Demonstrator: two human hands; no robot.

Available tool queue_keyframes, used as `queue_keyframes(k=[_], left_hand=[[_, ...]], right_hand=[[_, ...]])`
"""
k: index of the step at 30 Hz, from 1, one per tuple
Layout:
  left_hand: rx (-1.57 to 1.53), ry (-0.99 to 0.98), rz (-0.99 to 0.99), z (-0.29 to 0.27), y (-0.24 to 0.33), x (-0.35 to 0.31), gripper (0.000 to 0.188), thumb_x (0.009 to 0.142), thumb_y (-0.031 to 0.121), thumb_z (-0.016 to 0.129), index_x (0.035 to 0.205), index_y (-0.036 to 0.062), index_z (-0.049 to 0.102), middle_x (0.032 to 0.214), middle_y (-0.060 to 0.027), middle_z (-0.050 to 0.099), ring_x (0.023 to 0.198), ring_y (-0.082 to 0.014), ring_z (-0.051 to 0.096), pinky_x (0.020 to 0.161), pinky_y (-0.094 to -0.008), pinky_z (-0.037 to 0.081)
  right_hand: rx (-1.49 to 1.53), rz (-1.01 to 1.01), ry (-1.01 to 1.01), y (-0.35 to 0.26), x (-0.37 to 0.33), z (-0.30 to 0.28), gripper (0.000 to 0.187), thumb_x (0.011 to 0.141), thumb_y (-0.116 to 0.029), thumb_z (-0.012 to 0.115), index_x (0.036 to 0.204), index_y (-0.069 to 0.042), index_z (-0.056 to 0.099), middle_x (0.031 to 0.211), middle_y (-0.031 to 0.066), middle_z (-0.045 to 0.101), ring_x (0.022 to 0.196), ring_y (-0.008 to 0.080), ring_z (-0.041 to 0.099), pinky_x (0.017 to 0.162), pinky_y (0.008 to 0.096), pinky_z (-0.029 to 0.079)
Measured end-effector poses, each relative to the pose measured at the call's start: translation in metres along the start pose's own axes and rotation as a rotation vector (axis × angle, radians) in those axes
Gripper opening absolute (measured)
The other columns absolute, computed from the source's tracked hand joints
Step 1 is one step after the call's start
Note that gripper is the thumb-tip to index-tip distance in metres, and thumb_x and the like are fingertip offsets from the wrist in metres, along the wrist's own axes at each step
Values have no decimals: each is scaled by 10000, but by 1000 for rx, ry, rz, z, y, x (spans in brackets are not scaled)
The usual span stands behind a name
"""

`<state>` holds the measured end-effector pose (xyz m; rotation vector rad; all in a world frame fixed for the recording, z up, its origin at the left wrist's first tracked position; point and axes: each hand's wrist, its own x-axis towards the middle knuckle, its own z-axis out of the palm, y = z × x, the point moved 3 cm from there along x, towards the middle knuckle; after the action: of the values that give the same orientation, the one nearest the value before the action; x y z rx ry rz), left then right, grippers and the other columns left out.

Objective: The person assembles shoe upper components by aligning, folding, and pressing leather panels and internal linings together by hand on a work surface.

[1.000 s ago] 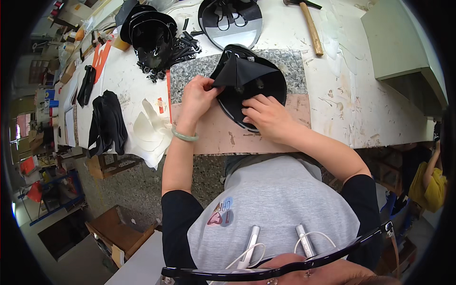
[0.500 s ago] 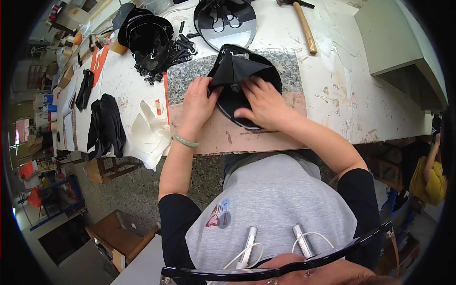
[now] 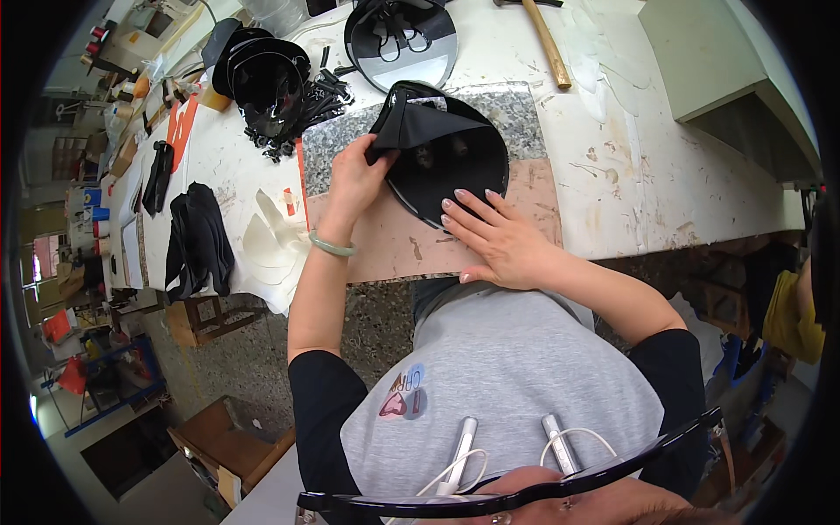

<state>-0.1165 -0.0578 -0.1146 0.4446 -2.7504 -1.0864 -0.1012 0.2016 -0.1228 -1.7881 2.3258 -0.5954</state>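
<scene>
A black cap-like piece [image 3: 451, 175] with a glossy rim lies on the work boards in front of me, its hollow side up. A loose flap of black fabric [image 3: 429, 127] stands folded across its far half. My left hand [image 3: 354, 182], with a pale green bangle at the wrist, pinches the left edge of the piece by this flap; the thumb reaches just inside. Over the near right rim, my right hand [image 3: 506, 241] lies flat, fingers stretched out and thumb apart. Its fingertips rest on the black surface, and nothing is gripped in it.
Beyond the piece sits a round, glossy black item [image 3: 402, 44]. Back left are stacked black cap-like pieces [image 3: 262, 74] and black scraps [image 3: 324, 101]. Black fabric pieces [image 3: 199, 241] and cream sheets [image 3: 276, 249] lie left. A hammer [image 3: 547, 44] and a greenish box [image 3: 726, 61] are right.
My right hand has come out from inside the black piece toward me and now lies flat at its near rim. My left hand keeps its hold at the left edge.
</scene>
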Motion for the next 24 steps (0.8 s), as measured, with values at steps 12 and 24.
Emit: queue_keyframes(k=[12,24], left_hand=[[-357,-3,-153,-55,41,-32,451,869,246,714,1206,-20,575,871,-34,636,708,-129,582,751,-289,492],[-1174,-184,-14,-3,90,-62,295,917,121,659,1157,-40,601,1038,-82,680,908,-123,642,791,-241,514]], right_hand=[[388,-84,493,36,61,-144,241,771,-83,732,999,-54,658,877,85,697,776,255,659,702,316,512],[164,-28,411,70,128,-181,420,814,-236,736,1123,8,591,1000,145,670,913,263,645,822,330,503]])
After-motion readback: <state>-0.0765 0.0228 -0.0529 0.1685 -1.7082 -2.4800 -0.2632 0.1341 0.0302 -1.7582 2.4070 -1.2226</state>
